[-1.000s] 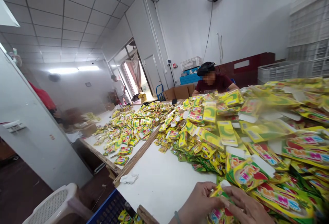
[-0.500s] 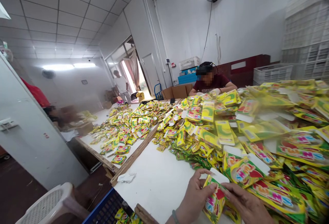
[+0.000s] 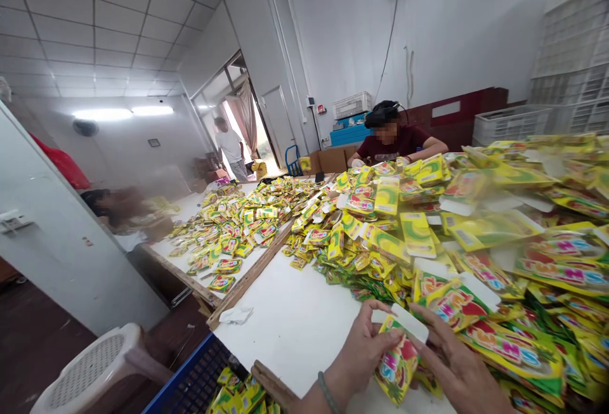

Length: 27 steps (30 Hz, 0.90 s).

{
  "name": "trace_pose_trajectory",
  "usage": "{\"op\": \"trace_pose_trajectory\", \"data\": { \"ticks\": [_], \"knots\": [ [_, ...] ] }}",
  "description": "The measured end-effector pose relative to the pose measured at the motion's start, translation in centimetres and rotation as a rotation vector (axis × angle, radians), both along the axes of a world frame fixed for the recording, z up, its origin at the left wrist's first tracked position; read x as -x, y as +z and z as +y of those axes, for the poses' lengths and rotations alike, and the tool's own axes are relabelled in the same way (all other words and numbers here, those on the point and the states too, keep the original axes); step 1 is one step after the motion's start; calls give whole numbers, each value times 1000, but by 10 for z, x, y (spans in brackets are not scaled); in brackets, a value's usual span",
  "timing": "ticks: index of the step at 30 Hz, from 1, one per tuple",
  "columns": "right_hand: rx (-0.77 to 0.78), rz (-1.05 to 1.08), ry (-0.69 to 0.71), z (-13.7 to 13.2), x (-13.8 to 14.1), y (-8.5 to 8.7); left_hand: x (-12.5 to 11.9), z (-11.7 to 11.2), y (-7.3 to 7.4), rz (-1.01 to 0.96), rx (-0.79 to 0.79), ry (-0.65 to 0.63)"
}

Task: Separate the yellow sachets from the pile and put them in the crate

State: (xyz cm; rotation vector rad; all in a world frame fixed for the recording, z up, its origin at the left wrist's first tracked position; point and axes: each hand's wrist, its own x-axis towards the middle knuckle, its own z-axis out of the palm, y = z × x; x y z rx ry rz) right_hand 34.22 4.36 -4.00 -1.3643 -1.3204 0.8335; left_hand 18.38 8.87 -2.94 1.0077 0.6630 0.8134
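In the head view, a small yellow cardboard box with fruit pictures and bright lettering is tilted over the table's near side. Its white end flap stands raised at the top. My left hand grips the box by its left edge, thumb across the front. At the right edge and flap, the fingers of my right hand touch the box, with thumb and index finger a little apart around the flap corner. Similar boxes are heaped beside my right hand, some with flaps up. Green and yellow packets lie under the heap.
The white tabletop stretches left of my hands. Another pile of packets lies beyond a wooden strip. Below the near edge is a blue crate holding packets; a plastic stool stands left. A co-worker sits across the heap.
My right fingers have risen and spread around the flap, which now shows more fully. My left hand keeps hold of the box. The camera view has shifted slightly.
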Motion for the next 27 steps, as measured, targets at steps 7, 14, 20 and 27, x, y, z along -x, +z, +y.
{"op": "trace_pose_trajectory", "data": {
  "ticks": [7,14,20,27],
  "knots": [
    [72,13,106,2,2,5,2,1,1,169,-111,116],
    [91,83,113,1,2,2,2,-1,3,309,-161,141],
    [100,129,71,-3,6,6,1,-2,4,315,-162,117],
    [229,384,57,-2,3,15,5,-1,3,264,-193,75]
  ]
}}
